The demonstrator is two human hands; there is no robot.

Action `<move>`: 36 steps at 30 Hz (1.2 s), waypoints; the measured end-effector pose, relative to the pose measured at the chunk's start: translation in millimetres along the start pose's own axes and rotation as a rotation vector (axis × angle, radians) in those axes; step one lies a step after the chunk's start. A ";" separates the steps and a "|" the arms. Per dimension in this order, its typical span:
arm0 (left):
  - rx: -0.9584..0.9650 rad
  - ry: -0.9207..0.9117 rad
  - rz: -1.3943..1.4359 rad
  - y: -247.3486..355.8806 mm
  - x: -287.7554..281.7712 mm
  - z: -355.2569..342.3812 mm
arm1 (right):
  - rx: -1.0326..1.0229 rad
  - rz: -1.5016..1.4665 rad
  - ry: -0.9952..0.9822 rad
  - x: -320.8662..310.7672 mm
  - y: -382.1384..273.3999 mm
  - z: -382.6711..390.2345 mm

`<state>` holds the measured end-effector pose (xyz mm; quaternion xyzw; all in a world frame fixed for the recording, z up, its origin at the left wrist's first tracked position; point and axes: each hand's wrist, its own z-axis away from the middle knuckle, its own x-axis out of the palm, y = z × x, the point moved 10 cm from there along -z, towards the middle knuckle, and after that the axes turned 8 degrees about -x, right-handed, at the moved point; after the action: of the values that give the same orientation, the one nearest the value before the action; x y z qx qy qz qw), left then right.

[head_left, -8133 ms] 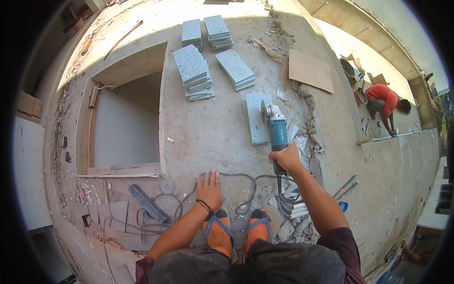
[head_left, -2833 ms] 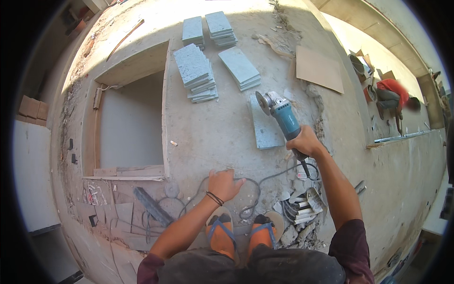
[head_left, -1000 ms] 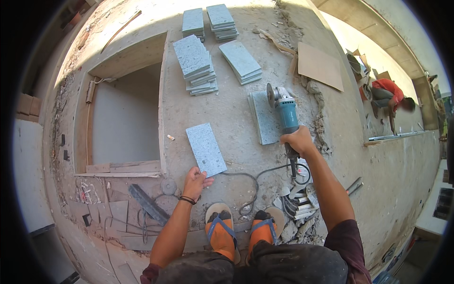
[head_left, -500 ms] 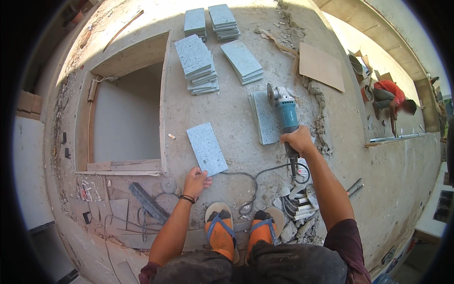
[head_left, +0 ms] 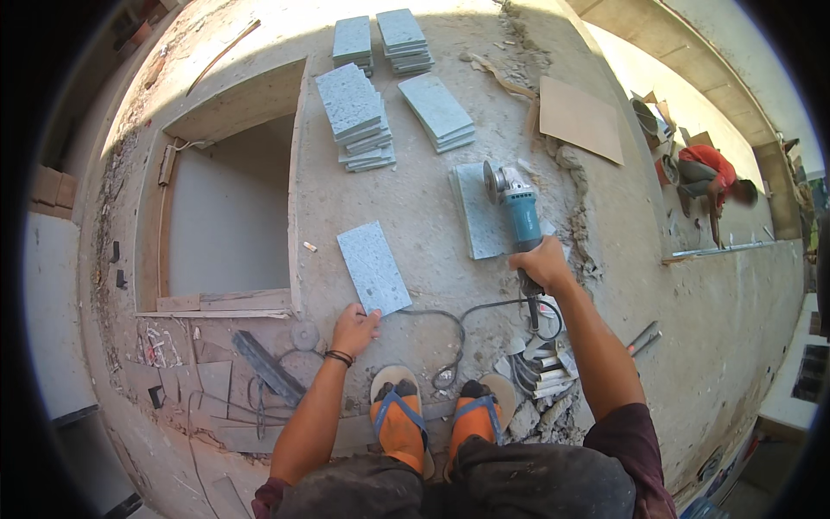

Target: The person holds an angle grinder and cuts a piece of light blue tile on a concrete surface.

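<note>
My right hand (head_left: pixel 539 264) is closed round the rear handle of a teal angle grinder (head_left: pixel 522 216), whose metal disc and guard point away from me. The grinder hangs over the right side of a low stack of pale blue-grey speckled tiles (head_left: pixel 474 208), partly covering it. With my left hand (head_left: pixel 355 328) I grip the near corner of a single speckled tile (head_left: pixel 373 266) in front of me. Its far end lies to the left of the tile stack. From the grinder's handle a black power cord (head_left: pixel 462 327) loops over the concrete towards my feet.
More tile stacks (head_left: pixel 353 108) stand farther off. At left is a framed floor opening (head_left: pixel 226 221). A cardboard sheet (head_left: pixel 581 119) lies at far right, beside a broken concrete groove. Rubble and white offcuts (head_left: pixel 553 378) lie near my right foot. Another person (head_left: pixel 713 169) crouches at right.
The view has shifted slightly, moving most things a little left and up in the picture. Both hands keep their holds on the grinder and the tile.
</note>
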<state>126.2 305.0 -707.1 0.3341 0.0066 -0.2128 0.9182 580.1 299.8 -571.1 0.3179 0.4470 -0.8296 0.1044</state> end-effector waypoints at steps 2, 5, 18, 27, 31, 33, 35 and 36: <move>0.019 0.013 -0.078 3.9 3.0 -1.4 | 0.001 0.004 -0.003 -1.3 12.6 1.1; 0.031 0.056 -0.226 9.4 -1.1 -1.4 | -0.005 -0.001 -0.011 -0.8 6.4 16.8; 0.189 0.179 -0.574 15.7 -11.3 -10.4 | 0.021 -0.031 0.008 2.4 28.9 61.9; 0.232 0.251 -0.651 39.2 -12.9 7.2 | 0.043 -0.138 0.000 10.5 46.1 86.3; 0.250 0.302 -0.693 51.6 -11.0 25.0 | 0.052 -0.152 0.011 10.7 49.7 85.8; 0.256 0.345 -0.730 56.7 -8.1 35.6 | 0.040 -0.153 0.011 10.3 48.2 81.3; 0.236 0.345 -0.741 58.0 -5.1 41.8 | 0.017 -0.168 -0.003 10.5 39.2 73.6; 0.226 0.343 -0.746 58.8 -3.4 44.1 | 0.013 -0.152 -0.008 10.5 37.8 69.0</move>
<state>140.6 319.5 -636.4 0.4381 0.2564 -0.4711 0.7214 559.3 223.3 -575.7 0.2804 0.4641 -0.8393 0.0408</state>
